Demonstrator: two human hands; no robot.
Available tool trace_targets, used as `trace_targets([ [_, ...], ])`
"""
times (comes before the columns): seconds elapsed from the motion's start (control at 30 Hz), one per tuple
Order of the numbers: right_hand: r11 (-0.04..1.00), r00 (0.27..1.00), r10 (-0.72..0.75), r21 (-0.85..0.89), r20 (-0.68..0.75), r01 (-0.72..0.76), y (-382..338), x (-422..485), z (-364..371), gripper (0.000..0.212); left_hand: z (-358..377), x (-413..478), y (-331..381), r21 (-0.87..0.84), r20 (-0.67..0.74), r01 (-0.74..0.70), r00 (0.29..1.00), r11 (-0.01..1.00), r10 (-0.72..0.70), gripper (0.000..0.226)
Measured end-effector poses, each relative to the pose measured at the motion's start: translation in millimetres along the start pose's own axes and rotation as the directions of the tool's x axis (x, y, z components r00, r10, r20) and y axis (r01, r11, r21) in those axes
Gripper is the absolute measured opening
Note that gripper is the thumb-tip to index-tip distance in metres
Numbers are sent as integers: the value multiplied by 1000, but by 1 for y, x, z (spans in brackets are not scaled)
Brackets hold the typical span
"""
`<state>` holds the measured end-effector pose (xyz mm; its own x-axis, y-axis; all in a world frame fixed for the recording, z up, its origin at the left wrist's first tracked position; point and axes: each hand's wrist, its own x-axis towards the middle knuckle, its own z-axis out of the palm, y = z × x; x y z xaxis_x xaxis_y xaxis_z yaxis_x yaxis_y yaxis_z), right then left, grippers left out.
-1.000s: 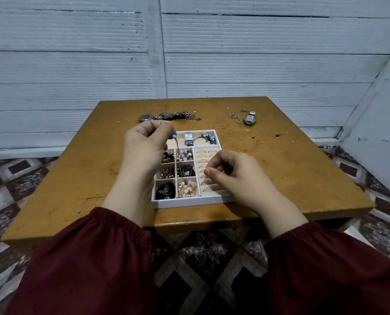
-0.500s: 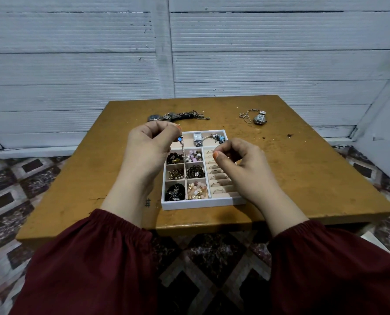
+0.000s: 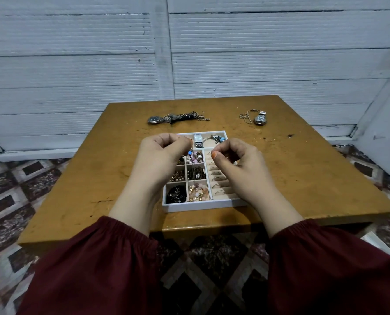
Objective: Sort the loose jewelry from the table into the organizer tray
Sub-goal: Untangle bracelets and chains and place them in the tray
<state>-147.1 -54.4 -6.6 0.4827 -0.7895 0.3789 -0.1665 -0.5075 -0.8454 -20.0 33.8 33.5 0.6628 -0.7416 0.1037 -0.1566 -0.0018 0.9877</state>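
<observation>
A white organizer tray (image 3: 203,205) sits near the table's front edge, its cells holding beads, earrings, rings, a square watch and a bracelet. My left hand (image 3: 161,156) hovers over the tray's left side, fingers pinched on a thin chain with a small blue pendant (image 3: 190,153) that dangles over the cells. My right hand (image 3: 237,161) is over the ring slots, fingers curled and pinched; whether it holds the chain's other end is too fine to tell. Loose on the far table lie a watch with tangled chains (image 3: 178,118) and a small watch with a chain (image 3: 256,118).
The brown wooden table (image 3: 314,178) is square, with small crumbs near the right. A white panelled wall stands close behind it. Patterned floor tiles (image 3: 12,189) surround the table. My dark red sleeves fill the bottom of the view.
My right hand has risen from the tray's lower ring slots toward my left hand. The left hand keeps the pendant chain pinched, slightly lower over the tray.
</observation>
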Motion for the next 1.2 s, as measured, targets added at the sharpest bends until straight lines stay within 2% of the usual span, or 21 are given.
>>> trace_targets([
  [0.27,1000,1000,2,-3,-13,-2,0,0,0,8,-1,0,-5,146,107,96,988,985,-112,11],
  [0.6,1000,999,20,-12,-27,-20,1,-1,-2,6,-4,-6,7,38,145,-35,989,999,29,18],
  [1.0,999,999,31,39,-14,-31,0,-2,-3,9,-4,-7,9,4,200,-101,975,995,98,20],
  [1.2,1000,999,19,20,-28,-19,1,-2,-2,9,1,-6,2,17,201,-71,977,997,66,12],
])
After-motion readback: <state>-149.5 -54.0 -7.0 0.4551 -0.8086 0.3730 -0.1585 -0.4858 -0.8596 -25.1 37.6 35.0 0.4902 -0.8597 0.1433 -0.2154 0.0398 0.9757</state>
